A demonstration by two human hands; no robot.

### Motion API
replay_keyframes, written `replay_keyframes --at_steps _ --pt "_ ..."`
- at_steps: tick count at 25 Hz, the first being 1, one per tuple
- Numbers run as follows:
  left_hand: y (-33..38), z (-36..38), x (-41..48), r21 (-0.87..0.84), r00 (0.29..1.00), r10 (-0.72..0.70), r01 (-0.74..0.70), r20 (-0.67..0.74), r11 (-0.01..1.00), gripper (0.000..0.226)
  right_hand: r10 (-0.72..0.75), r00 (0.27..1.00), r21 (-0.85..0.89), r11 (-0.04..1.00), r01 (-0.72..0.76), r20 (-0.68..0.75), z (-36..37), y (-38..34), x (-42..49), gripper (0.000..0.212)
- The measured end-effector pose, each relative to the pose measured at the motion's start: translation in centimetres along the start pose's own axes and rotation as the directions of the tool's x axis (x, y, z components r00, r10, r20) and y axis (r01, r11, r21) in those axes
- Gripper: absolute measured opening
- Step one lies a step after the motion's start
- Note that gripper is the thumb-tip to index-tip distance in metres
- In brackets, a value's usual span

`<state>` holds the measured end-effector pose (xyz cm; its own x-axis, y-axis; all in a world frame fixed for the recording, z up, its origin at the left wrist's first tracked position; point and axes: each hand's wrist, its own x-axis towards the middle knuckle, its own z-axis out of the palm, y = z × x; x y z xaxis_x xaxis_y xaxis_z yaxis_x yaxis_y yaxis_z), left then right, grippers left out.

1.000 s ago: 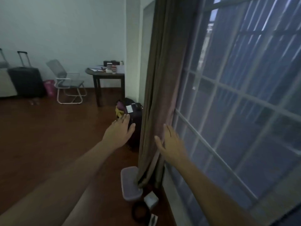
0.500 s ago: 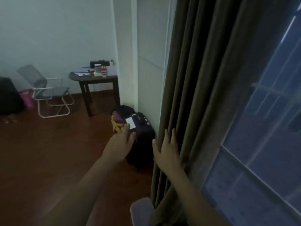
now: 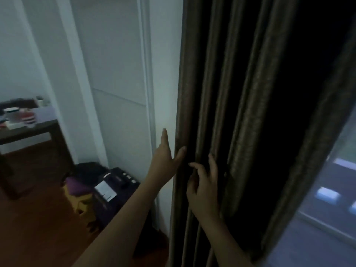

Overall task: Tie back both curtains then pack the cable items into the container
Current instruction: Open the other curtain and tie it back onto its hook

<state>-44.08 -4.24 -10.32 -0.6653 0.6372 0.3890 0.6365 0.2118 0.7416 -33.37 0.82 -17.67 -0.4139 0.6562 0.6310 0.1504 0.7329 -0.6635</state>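
looking down through the head camera, i see the task's thing, a long brown-grey pleated fabric curtain (image 3: pixel 240 116). it hangs in upright folds from the top of the picture to the bottom, between a white wall panel (image 3: pixel 119 74) on its left and a window pane (image 3: pixel 327 218) on its right.

the left grip (image 3: pixel 163 162), a bare hand, is at the curtain's left edge. its fingers (image 3: pixel 164 137) are straight and point up, lying between the edge fold and the wall, and its thumb (image 3: pixel 181 151) rests on the front of that fold. i read it as spread, not closed round the cloth.

the right grip (image 3: pixel 203 191), also a bare hand, lies just beside it on the front of the pleats, with the back of the hand toward me. its fingers (image 3: pixel 211 162) are bent and reach into the dark gaps between the folds. shadow hides the fingertips, so i cannot tell whether it has hold of a fold or only presses on it. the two grips are near each other but apart, with curtain cloth between them.

low on the left, a dark purple hard suitcase (image 3: pixel 119 187) with a white tag stands by the wall on the reddish-brown wooden floor (image 3: pixel 38 232). a purple and yellow soft bundle (image 3: pixel 77 193) touches its left side. further left, a dark wooden worktop (image 3: pixel 28 131) carries small items too blurred to name.
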Motion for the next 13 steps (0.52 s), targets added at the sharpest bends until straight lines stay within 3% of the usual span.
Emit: replay_keyframes --at_steps 3,7,10,13 --pt "0.8 -0.3 3.6 -0.145 0.987 0.096 -0.078 0.125 0.986 0.086 0.075 0.986 0.024 0.997 -0.072 -0.147 1.3 -2.0 1.6 0.036" --pt "0.6 0.0 6.5 -0.332 0.971 0.154 -0.087 0.181 0.939 0.084 0.221 0.946 0.048 0.975 -0.216 -0.237 2.3 -3.2 3.4 0.067" --pt "-0.1 -0.1 7.8 -0.347 0.916 0.164 -0.029 0.367 0.938 0.055 0.278 0.928 -0.089 0.947 -0.307 -0.248 3.4 -3.3 4.5 0.076" --pt "-0.9 -1.0 7.7 -0.253 0.844 0.277 -0.174 0.459 0.952 0.030 0.318 0.918 -0.276 0.884 -0.378 -0.238 3.9 -3.2 4.5 0.070"
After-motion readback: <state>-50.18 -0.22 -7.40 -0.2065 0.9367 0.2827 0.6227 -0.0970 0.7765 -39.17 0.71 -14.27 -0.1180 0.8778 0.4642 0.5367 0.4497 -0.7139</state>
